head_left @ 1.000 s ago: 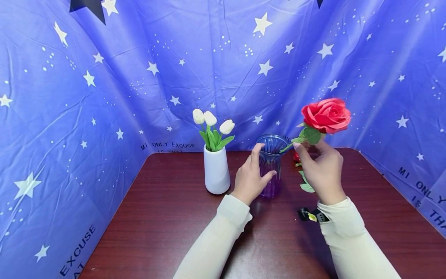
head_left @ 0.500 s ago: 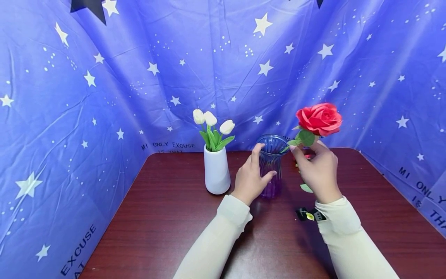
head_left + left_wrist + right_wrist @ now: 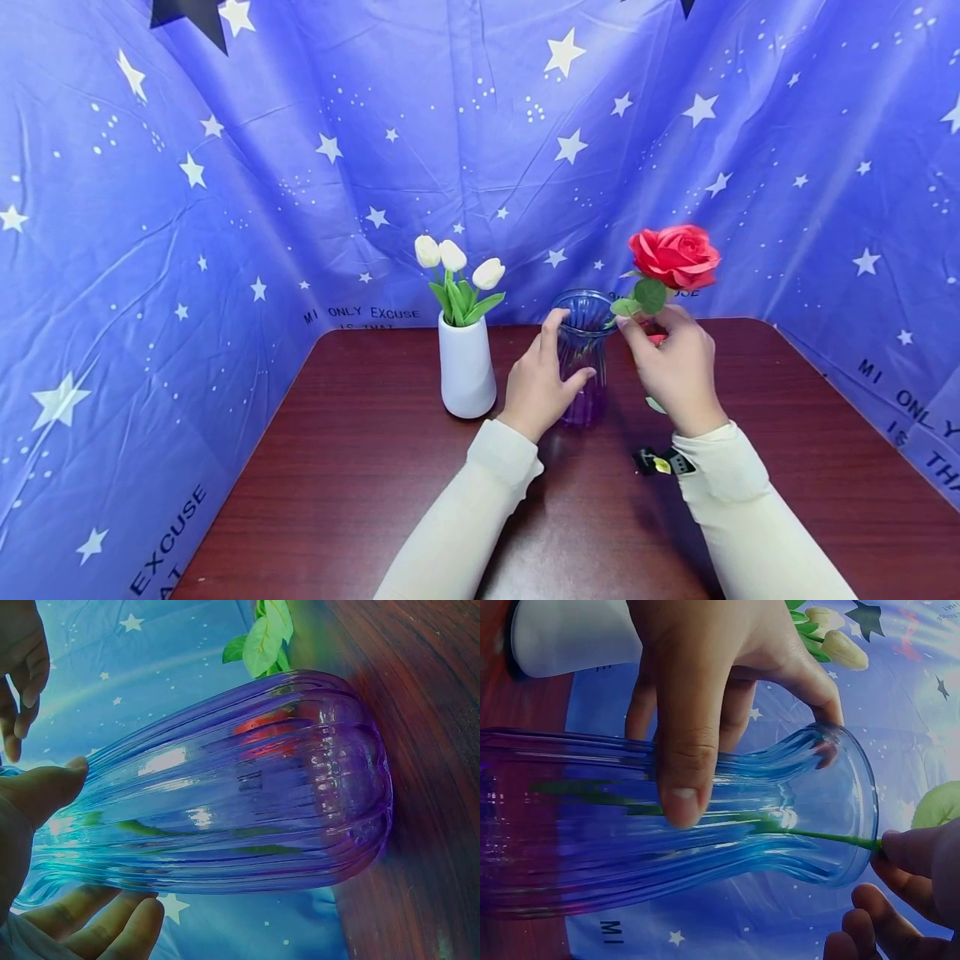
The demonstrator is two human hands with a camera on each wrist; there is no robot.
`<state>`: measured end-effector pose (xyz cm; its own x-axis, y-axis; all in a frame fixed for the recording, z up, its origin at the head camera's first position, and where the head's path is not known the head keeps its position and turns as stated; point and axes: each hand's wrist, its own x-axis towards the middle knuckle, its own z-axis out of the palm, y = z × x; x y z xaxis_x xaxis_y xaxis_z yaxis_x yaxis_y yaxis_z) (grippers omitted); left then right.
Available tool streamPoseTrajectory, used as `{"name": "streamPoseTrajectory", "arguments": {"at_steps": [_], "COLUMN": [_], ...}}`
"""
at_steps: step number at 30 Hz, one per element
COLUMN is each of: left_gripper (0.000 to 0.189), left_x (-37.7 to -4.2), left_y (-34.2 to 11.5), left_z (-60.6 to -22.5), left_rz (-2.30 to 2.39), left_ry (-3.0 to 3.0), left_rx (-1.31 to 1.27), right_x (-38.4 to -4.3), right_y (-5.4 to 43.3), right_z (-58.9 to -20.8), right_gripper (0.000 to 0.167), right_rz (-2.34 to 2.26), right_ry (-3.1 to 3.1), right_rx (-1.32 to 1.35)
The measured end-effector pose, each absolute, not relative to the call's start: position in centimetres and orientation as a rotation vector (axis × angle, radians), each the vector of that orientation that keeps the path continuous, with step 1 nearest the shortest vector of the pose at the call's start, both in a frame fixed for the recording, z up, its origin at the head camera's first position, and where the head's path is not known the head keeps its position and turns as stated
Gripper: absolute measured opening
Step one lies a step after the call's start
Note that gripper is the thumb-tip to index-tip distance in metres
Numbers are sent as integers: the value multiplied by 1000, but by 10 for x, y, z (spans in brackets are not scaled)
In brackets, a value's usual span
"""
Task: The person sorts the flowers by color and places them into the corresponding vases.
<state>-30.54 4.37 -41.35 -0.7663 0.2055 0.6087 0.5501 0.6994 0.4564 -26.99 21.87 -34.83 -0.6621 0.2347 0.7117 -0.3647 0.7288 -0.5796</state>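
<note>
My left hand [image 3: 538, 379] grips a ribbed glass vase [image 3: 587, 404], blue at the top and purple at the base, standing upright on the table. In the right wrist view its thumb lies along the vase wall and a fingertip hooks over the rim. My right hand [image 3: 678, 362] pinches the green stem [image 3: 829, 838] of a red rose [image 3: 675, 257] just outside the vase's mouth. Through the glass, the lower stem shows inside the vase, reaching toward the base. The bloom stays above and right of the rim. Beyond my right hand, another red flower [image 3: 657, 340] is mostly hidden.
A white vase [image 3: 467, 375] with white tulips [image 3: 452, 256] stands left of the glass vase. A small black object with a yellow patch [image 3: 662, 463] shows by the right cuff. Blue star-printed cloth [image 3: 465, 167] surrounds the dark red wooden table [image 3: 337, 500].
My right hand has moved left with the rose, and the bloom sits lower and nearer the glass vase. The left hand and both vases have stayed in place.
</note>
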Motion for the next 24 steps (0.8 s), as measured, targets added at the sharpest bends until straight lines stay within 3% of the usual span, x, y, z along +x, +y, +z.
{"name": "streamPoseTrajectory", "arguments": {"at_steps": [24], "left_gripper": [100], "left_x": [-306], "left_y": [44], "left_z": [-414], "left_rz": [-863], "left_ry": [-2383], "left_rx": [-574], "right_x": [-273], "right_y": [218], "right_z": [-352], "right_gripper": [25], "right_rz": [1045], "right_ry": [-2052], "right_rx": [74]}}
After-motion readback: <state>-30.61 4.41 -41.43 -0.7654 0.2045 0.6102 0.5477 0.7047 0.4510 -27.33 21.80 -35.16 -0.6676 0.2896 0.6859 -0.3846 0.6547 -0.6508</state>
